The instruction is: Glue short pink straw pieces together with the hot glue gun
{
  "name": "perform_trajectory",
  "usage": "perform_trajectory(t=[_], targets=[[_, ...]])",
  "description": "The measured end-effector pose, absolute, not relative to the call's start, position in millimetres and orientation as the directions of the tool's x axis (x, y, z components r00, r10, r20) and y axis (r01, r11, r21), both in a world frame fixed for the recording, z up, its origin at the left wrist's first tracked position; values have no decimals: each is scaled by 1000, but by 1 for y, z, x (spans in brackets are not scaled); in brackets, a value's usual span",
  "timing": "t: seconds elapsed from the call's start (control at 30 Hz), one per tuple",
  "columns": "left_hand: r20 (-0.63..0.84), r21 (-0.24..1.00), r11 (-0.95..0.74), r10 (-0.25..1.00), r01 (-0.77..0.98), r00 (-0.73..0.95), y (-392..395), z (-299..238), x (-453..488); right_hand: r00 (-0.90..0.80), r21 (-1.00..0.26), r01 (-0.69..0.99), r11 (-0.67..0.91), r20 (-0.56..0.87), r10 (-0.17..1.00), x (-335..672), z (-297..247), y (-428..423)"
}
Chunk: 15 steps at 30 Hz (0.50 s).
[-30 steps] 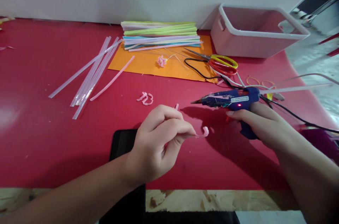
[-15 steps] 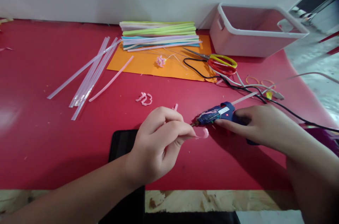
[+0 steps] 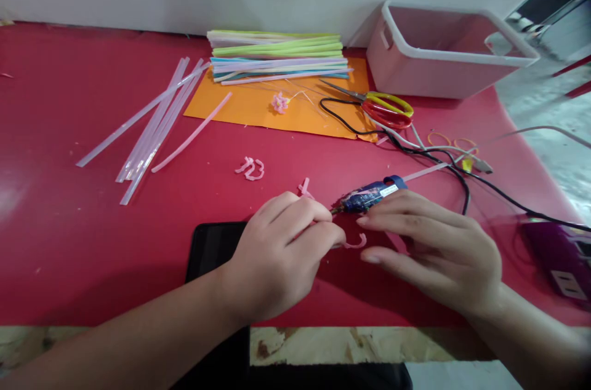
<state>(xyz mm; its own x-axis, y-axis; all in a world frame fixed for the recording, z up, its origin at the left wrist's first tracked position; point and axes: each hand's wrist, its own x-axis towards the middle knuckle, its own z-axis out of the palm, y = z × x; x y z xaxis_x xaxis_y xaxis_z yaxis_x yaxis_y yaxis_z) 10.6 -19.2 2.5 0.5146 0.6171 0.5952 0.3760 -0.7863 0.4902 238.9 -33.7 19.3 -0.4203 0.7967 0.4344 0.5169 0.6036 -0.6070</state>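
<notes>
A small curled pink strip (image 3: pixel 356 242) sticks out from the pinched fingers of my left hand (image 3: pixel 289 248). My right hand (image 3: pixel 434 248) is open, its thumb and fingers apart on either side of the strip's free end. Beyond them, a blue glue gun (image 3: pixel 369 196) lies on the red table, its nozzle pointing left close behind my left fingers and its handle hidden by my right hand. More pink pieces (image 3: pixel 305 187) lie just past my left hand, and a few curled pink bits (image 3: pixel 250 168) rest farther left.
Clear glue sticks (image 3: pixel 152 119) and a pink pipe cleaner (image 3: pixel 191 135) lie left. Bundled coloured pipe cleaners (image 3: pixel 277 58), a pink flower (image 3: pixel 279 103) and scissors (image 3: pixel 388 110) are on an orange sheet (image 3: pixel 240 116). A bin (image 3: pixel 415 73), cables (image 3: pixel 429 156), purple power strip (image 3: pixel 554 261) and black phone-like slab (image 3: pixel 215 248) surround.
My right hand has let go of the glue gun, which now lies on the table, and has opened beside the pink strip. My left hand keeps its pinch on the strip.
</notes>
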Motion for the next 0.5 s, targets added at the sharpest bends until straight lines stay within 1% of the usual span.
perform_trajectory(t=[0.07,0.2,0.5], targets=[[590,485,-793,608,369,531,-20,2,10,-444,-557,506,659,487,752,235,18,-34],[585,489,-796,603,357,542,-20,2,11,-480,-487,505,712,528,701,230,18,-34],[569,501,-792,606,349,556,-19,2,11,-517,-462,487,741,531,671,230,18,-32]])
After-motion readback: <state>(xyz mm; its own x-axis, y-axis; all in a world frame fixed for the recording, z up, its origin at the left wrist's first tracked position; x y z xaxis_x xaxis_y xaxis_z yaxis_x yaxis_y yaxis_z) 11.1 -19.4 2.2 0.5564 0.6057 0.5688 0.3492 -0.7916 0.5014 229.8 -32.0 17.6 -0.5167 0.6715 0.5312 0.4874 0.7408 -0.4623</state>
